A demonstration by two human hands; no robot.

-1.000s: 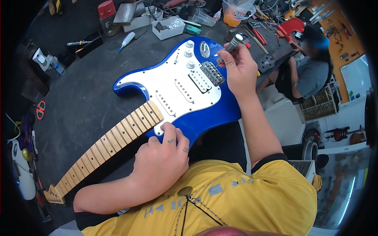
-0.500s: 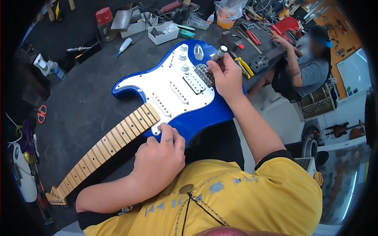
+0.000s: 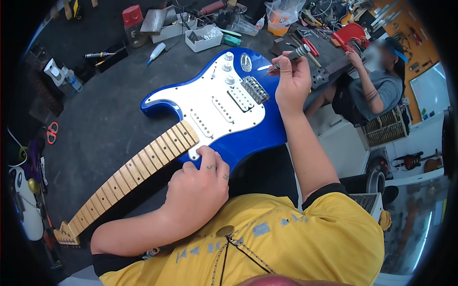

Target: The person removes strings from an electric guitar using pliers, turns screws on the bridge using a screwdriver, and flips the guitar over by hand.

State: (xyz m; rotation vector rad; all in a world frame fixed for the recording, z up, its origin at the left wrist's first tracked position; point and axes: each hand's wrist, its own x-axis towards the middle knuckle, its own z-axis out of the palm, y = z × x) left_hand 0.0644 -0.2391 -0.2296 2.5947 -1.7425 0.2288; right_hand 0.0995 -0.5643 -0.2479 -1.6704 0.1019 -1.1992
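A blue electric guitar [image 3: 257,128] with a white pickguard [image 3: 183,100] lies face up on the dark bench. My left hand [image 3: 200,183] is curled over the body's near edge by the neck joint, its fingertips on the pickguard's corner. What lies under its fingers is hidden. In my right hand [image 3: 293,88] is a small screwdriver [image 3: 299,51] with a silver handle, its thin end pointing left. That hand is raised beyond the metal bridge [image 3: 255,89], apart from it. The maple neck [image 3: 129,176] runs toward the lower left.
Behind the guitar stand a white parts box [image 3: 205,39], a red-capped bottle [image 3: 133,26] and a glue-like tube [image 3: 156,52]. Orange-handled scissors [image 3: 52,133] lie at left. A co-worker [image 3: 377,90] sits at the right, near a red tool [image 3: 349,37] and scattered hand tools.
My right hand has lifted away from the bridge, up and to the right, with the screwdriver tilted over. The left hand keeps its place on the guitar. The whole view has shifted slightly.
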